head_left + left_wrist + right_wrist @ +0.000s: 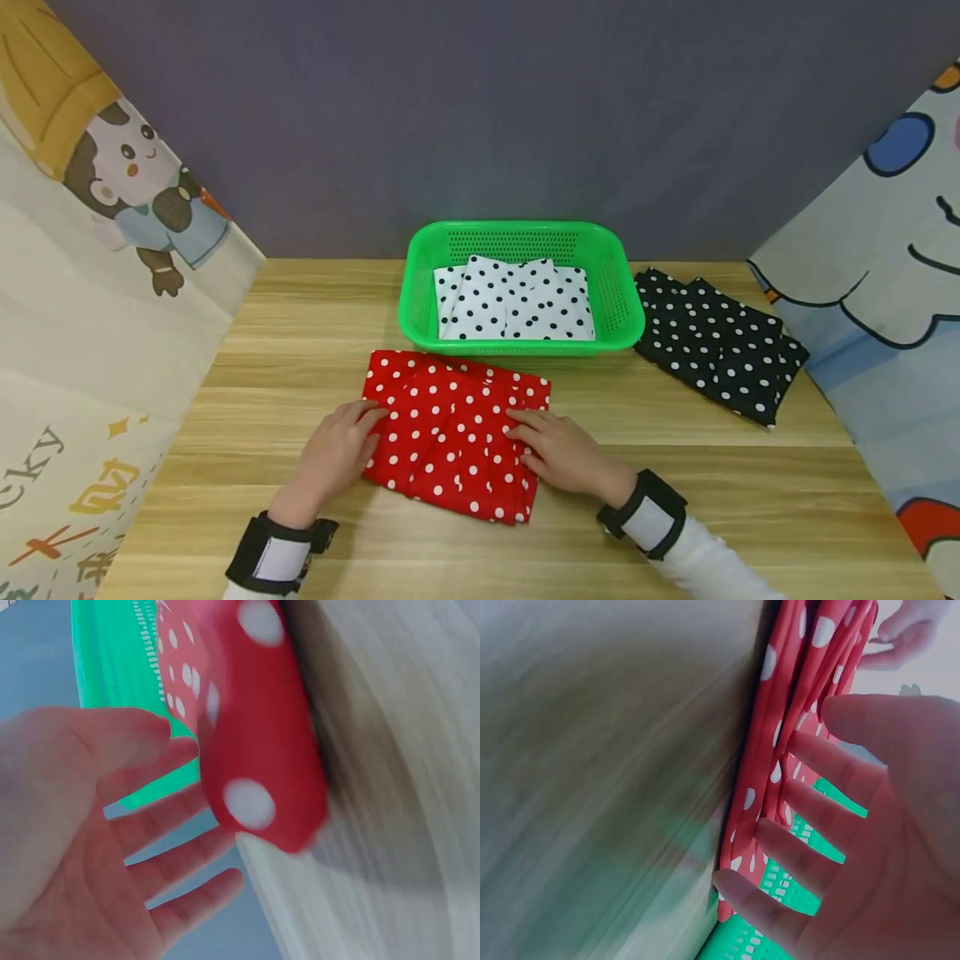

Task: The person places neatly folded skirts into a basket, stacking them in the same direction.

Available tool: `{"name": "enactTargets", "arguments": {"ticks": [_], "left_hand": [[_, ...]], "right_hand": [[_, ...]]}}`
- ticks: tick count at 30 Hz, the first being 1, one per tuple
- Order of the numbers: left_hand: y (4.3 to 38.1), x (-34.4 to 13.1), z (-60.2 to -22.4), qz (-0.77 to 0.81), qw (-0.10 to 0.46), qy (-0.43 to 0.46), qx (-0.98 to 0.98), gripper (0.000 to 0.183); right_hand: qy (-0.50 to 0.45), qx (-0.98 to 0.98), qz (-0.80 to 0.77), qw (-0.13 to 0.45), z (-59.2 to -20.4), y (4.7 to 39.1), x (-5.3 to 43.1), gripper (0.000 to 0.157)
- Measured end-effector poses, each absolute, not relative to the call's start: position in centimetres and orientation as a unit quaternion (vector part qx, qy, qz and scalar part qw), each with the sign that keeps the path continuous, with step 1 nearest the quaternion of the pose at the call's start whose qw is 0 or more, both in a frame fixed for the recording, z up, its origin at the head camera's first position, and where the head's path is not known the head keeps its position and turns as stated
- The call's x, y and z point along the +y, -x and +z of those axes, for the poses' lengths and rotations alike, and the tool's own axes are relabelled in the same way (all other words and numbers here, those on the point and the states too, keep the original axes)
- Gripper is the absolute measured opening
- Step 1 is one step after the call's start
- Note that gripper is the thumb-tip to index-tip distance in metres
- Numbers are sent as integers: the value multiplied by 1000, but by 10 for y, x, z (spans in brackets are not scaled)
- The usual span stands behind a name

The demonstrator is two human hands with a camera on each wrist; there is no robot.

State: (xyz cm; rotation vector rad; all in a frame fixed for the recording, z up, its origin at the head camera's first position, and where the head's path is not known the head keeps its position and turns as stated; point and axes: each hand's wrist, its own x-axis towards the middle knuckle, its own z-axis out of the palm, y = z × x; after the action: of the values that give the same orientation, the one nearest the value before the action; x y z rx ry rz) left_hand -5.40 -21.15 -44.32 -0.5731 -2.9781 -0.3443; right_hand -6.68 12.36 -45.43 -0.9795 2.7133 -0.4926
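Note:
A folded red cloth with white dots (450, 433) lies on the table in front of the basket, in several layers. At its left edge is my left hand (339, 446), fingertips right at the fabric. My right hand (562, 450) touches the cloth's right side with its fingertips. In the left wrist view the left hand's fingers (172, 862) are spread and fairly straight beside the red fold (262, 750). The right wrist view shows the right hand's fingers (799, 851) extended along the layered edge of the red cloth (780, 742).
A green plastic basket (525, 348) stands behind the red cloth, with a folded white cloth with black dots (517, 304) in it. Right of the basket a folded black cloth with white dots (712, 346) lies on the wooden table (315, 333). A dark grey panel (495, 117) rises behind.

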Motion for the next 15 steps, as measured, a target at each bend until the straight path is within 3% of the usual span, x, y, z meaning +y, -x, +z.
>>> {"name": "enactTargets", "arguments": {"ticks": [15], "left_hand": [[45,-186,-452,-112,1,191,-975,43]], "right_hand": [[273,938,-195,91,-458,62,150,55]]}}
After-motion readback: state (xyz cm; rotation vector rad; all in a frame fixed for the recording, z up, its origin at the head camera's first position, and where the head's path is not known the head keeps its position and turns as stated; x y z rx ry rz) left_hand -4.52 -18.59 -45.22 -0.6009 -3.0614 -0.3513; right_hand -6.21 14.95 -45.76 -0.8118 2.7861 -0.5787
